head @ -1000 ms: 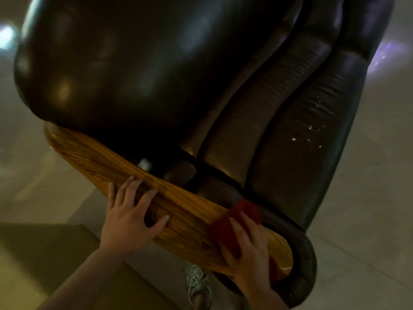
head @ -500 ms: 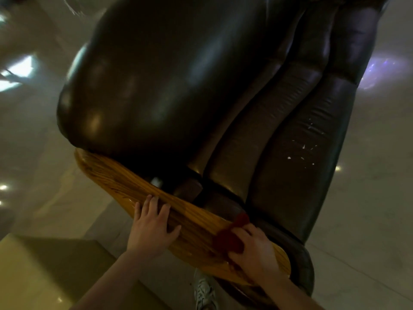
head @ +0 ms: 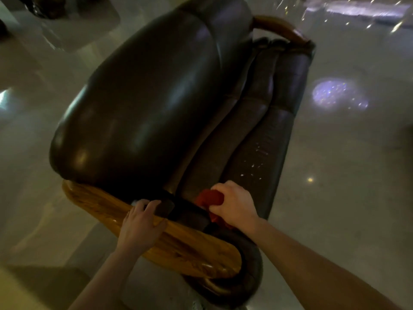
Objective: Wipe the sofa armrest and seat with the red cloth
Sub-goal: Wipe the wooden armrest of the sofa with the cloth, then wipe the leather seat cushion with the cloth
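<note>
Since a second ago, we are carrying the red cloth (head: 210,198) off the wooden armrest (head: 183,245) and onto the leather beyond it, while our view is pulling back to take in the whole sofa.

Nearest us, our left hand (head: 140,229) is lying flat on the armrest, fingers together and curled over its inner edge, and seems to be steadying us rather than gripping anything. Just beyond the wood, our right hand (head: 234,206) is closing around the cloth, which is bunched into a wad under the palm; the fingers are wrapping over its top and pressing it down where the dark padded arm roll meets the seat cushions (head: 252,139). Part of the cloth is peeking out on the left side of the hand and a scrap is showing below the wrist.

Farther out, the ribbed seat is stretching away from us, and pale flecks (head: 257,166) are sitting on the leather just past our right hand. The broad glossy backrest (head: 145,104) is rising to the left, and the far armrest (head: 281,25) is curving at the other end, on a shiny floor (head: 346,164).

We are judging that the armrest part looks finished and the seat is only beginning: nearly its whole length, flecks included, is lying ahead of the cloth.
</note>
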